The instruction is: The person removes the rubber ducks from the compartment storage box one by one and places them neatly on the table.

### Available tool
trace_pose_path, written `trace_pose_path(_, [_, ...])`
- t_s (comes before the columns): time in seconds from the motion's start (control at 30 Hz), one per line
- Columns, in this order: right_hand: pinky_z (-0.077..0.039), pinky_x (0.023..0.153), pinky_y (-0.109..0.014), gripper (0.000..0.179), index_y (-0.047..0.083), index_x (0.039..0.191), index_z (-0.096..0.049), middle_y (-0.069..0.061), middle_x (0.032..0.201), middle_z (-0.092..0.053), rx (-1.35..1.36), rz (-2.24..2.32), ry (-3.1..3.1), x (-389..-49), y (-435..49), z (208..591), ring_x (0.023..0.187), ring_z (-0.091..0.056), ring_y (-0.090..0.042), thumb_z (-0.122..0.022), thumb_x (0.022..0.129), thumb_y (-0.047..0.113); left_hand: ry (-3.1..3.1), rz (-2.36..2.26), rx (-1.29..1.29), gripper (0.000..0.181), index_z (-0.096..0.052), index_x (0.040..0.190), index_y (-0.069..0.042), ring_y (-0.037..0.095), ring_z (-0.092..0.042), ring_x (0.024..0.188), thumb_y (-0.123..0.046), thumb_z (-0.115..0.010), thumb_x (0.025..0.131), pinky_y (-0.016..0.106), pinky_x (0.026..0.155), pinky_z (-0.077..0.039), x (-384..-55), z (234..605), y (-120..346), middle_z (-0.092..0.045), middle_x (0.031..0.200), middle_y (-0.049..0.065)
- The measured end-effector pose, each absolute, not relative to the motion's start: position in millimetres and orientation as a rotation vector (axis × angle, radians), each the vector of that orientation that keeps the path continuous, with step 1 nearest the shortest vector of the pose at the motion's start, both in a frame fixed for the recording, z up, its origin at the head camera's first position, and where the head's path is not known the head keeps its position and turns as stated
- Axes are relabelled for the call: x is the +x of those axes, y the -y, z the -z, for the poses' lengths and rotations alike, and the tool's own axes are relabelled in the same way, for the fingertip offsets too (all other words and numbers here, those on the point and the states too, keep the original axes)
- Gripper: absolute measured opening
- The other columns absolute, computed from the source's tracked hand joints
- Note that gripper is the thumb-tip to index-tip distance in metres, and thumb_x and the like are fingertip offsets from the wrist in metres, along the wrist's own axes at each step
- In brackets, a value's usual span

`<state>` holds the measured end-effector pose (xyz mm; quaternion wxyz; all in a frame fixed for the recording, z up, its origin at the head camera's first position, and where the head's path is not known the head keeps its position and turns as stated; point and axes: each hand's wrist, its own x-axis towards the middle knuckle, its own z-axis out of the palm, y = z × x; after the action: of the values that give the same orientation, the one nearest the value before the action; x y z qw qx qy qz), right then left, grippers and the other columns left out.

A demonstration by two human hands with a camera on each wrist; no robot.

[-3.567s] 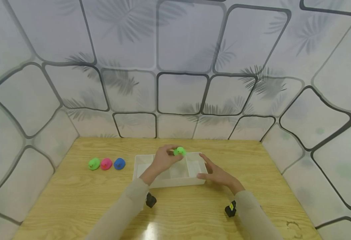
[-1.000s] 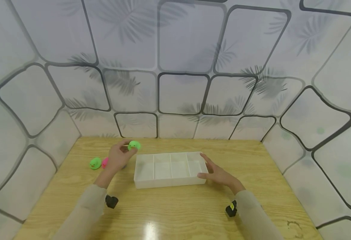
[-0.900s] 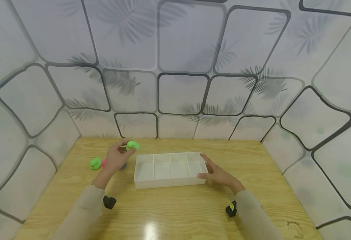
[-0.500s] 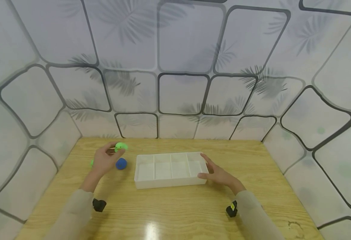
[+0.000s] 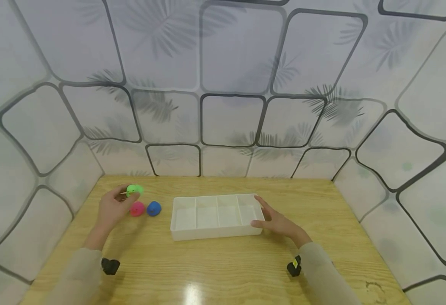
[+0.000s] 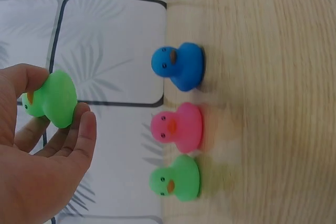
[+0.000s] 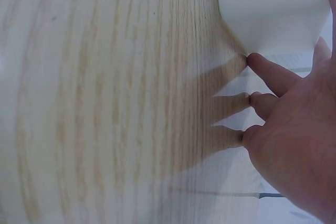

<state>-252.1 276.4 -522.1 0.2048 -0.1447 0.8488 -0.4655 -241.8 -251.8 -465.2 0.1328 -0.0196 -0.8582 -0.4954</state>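
My left hand (image 5: 112,206) pinches a light green rubber duck (image 6: 61,99) between thumb and fingers, raised over the left of the table. Below it stand a blue rubber duck (image 6: 181,66), a pink rubber duck (image 6: 181,128) and a second green rubber duck (image 6: 181,178), side by side in the left wrist view. In the head view the left hand hides that second green duck. My right hand (image 5: 278,222) rests, fingers spread, at the right end of a white tray (image 5: 215,233) with several compartments. Its thumb and index finger touch the rim; the other fingers reach down beside the end wall.
The wooden table (image 5: 207,271) carries the tray near its middle, right of the row of ducks. Patterned cloth walls (image 5: 230,118) rise behind the table and along both sides. A small black camera (image 5: 110,266) hangs at the left wrist.
My left hand has carried the green duck leftward, from above the tray to above the row of ducks. The blue and pink ducks have come back into view. The right hand has stayed at the tray.
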Motion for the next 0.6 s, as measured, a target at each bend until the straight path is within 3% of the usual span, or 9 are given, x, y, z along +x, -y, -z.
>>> trace_pose_path(0.17, [-0.02,0.129,-0.066,0.1,0.042,0.169,-0.001,-0.019,0.177,-0.011,-0.406,1.303,-2.367,-253,-276,523,0.162,-0.017,-0.043,-0.073,0.099,0.044,2.503,1.398,0.01,0.05,-0.063,0.138,0.006,-0.024,-0.053,0.088,-0.027,-0.071,0.102,0.006,0.073,-0.052,-239,471,267,-0.066,0.132,0.029])
trace_pose_path(0.6, [-0.019,0.127,-0.07,0.1,0.038,0.17,0.0,-0.021,0.177,-0.007,-0.413,1.277,-2.39,-253,-277,522,0.162,-0.014,-0.048,-0.072,0.101,0.041,2.544,1.335,0.148,0.055,-0.055,0.143,0.006,-0.023,-0.045,0.087,-0.03,-0.067,0.104,0.004,0.07,-0.048,-237,478,300,-0.06,0.142,0.035])
